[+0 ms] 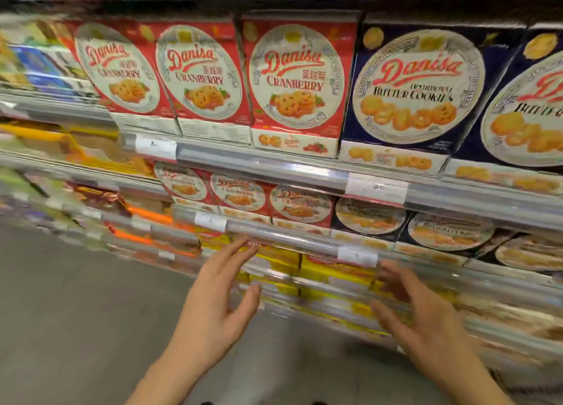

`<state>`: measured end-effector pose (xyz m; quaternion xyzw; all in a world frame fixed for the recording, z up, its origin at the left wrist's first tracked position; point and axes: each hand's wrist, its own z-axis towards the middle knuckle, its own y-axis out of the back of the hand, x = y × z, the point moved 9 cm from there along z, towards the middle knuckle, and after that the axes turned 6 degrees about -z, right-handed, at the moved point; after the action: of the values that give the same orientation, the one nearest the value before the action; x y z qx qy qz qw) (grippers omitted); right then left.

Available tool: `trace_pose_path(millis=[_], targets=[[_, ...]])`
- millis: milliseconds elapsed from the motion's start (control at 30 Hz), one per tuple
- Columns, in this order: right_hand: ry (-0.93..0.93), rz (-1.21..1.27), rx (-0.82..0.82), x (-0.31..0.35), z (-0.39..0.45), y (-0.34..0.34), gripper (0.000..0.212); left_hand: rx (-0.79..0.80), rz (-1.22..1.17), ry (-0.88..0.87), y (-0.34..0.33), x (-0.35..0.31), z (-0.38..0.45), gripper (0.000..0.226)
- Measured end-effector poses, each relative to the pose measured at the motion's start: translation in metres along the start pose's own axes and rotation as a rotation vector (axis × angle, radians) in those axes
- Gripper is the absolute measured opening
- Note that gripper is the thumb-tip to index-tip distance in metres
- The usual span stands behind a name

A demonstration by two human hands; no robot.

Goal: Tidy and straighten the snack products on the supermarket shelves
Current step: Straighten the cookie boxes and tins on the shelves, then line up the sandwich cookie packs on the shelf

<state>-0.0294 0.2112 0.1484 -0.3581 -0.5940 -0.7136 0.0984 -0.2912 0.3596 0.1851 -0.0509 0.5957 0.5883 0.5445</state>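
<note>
Red Danisa cranberry boxes (297, 78) upright beside blue butter cookie boxes (417, 87), yellow boxes (332, 272) lower, blurred

- Top shelf (262, 164): three red boxes (297, 81) marked Danisa Cranberry stand side by side, with blue boxes (417, 87) marked Butter Cookies to their right.
- Middle shelf (283, 240): smaller red cartons (300, 205) on the left, blue tins (370, 218) on the right.
- Lower shelf (329, 305): blurred yellow packs (332, 272).
- Grey floor (76, 313) below.

Yellow boxes (329, 270) blurred, labels unreadable; rightmost butter cookie box (530, 106) cut by edge.
</note>
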Motion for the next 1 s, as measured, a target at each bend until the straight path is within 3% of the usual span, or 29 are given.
trace_pose_path(millis=[233, 300, 400, 500, 633, 1000], targets=[[-0.005, -0.047, 0.066, 0.058, 0.008, -0.053, 0.07, -0.015, 0.025, 0.078, 0.062, 0.06, -0.02, 0.055], [0.007, -0.055, 0.084, 0.087, 0.013, -0.076, 0.062, -0.001, 0.034, 0.075, 0.085, 0.077, -0.028, 0.055], [0.049, -0.077, 0.108, 0.137, 0.022, -0.115, 0.074, -0.003, 0.019, 0.09, 0.126, 0.108, -0.043, 0.054], [0.092, -0.077, 0.145, 0.19, 0.029, -0.15, 0.068, -0.05, 0.019, 0.131, 0.169, 0.147, -0.06, 0.056], [0.123, -0.029, 0.15, 0.243, 0.041, -0.188, 0.078, -0.084, 0.026, 0.172, 0.218, 0.194, -0.078, 0.057], [0.053, 0.316, 0.182, 0.343, 0.107, -0.231, 0.04, -0.158, 0.077, 0.163, 0.312, 0.259, -0.028, 0.056]])
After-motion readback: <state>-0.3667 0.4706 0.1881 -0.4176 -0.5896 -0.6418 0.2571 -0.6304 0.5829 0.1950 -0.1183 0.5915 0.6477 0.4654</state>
